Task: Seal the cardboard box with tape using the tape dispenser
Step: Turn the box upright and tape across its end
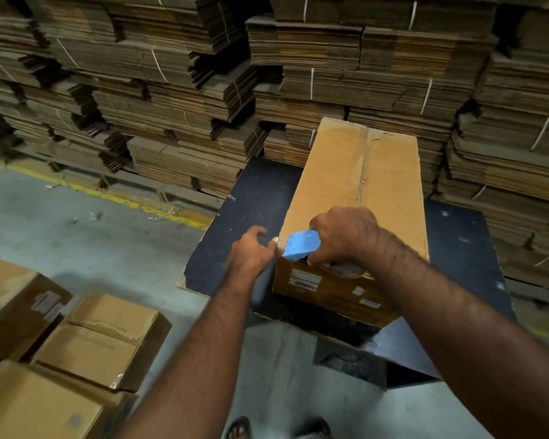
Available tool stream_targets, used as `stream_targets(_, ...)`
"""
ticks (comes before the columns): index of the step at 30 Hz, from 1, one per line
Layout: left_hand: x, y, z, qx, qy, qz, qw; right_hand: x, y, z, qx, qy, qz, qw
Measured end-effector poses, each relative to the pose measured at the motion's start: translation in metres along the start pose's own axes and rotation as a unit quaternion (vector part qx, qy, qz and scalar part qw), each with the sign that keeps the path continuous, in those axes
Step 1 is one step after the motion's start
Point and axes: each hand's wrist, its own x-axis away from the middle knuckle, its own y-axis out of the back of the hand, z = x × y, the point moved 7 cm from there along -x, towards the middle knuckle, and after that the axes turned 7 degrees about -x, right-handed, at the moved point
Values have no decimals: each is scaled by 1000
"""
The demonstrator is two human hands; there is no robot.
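Observation:
A long brown cardboard box (355, 185) lies on a black table (251, 210), its top flaps closed along a centre seam. My right hand (343, 236) grips a blue tape dispenser (300, 245) at the box's near top edge, with the tape roll partly hidden under my palm. My left hand (251, 251) is at the box's near left corner, thumb pressed against the edge beside the dispenser's nose and fingers curled loosely. White labels sit on the box's near face.
Tall stacks of flattened cardboard (178, 90) bundled with white straps fill the background behind the table. Three closed boxes (102, 340) stand on the grey floor at lower left. A yellow floor line (108, 198) runs left of the table. My feet show at the bottom.

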Motion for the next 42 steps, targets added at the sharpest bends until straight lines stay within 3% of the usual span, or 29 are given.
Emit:
stream_targets(2,2,11,10,-36,-3,-43,998,1,0,1,2,-3,-1,1000)
stream_targets(4,14,24,7,110,-54,-101,987,2,-1,2,7,-5,-10,1000)
stream_targets(5,20,24,5,206,-76,-88,972,2,0,2,7,-7,-12,1000)
stream_targets(8,52,-1,-16,406,-78,77,907,3,1,3,5,-12,-15,1000)
stream_targets(12,67,-17,-27,422,-40,202,883,5,1,7,-1,-20,-8,1000)
stream_targets(14,60,-7,-26,375,-47,194,905,7,1,9,-1,-20,-1,1000)
stream_targets(17,52,11,-17,208,-189,113,953,9,-1,8,4,-27,12,1000)
stream_targets(19,52,9,-14,82,-282,96,951,12,-2,5,-14,-35,30,999)
stream_targets(23,46,2,-14,-84,-310,26,947,17,-5,3,-91,-24,68,993)
stream_targets(29,53,2,-24,-138,-332,-72,931,17,-4,1,-90,12,51,995)
stream_targets(33,57,5,-28,-159,-395,-194,884,8,-3,-3,-78,33,41,996)
stream_targets(39,46,2,-19,-249,-360,-217,872,26,-8,-50,-76,57,80,992)
stream_targets(42,49,0,-17,-240,-359,-233,871,33,-17,-63,-92,56,92,990)
